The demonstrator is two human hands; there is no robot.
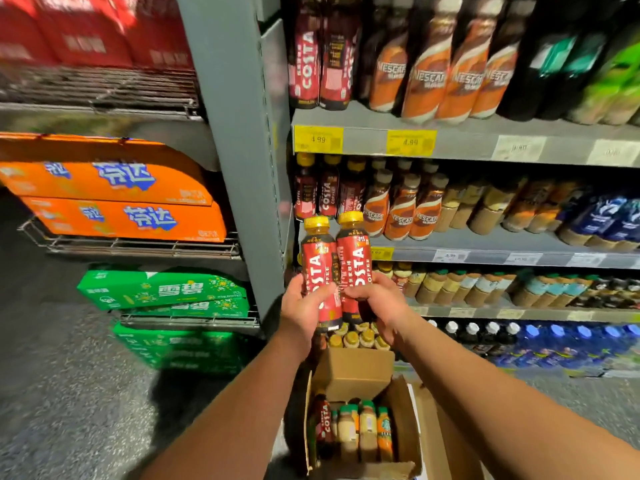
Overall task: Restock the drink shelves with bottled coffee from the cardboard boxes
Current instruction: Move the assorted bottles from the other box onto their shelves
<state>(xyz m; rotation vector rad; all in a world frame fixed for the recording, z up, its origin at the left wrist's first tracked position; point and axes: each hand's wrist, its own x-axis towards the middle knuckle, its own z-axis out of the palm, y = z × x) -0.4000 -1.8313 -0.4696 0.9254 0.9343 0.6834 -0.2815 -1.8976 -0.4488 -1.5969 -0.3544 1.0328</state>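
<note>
Fingers (325, 294) of the left hand (304, 308) clamp one bottle (317, 261), the right hand (379, 297) another, mid-carry above the box (353, 375); next, both need shelf (478, 242) room.

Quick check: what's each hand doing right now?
Left hand: grips the left Costa bottle.
Right hand: grips the right Costa bottle.

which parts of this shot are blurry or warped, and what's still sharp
Head view: sharpest on the two Costa bottles gripped by the left hand and right hand; the red cases top left smear with motion blur, as do the Nescafe bottles up top; the wide-angle lens bows the shelf edge.
</note>
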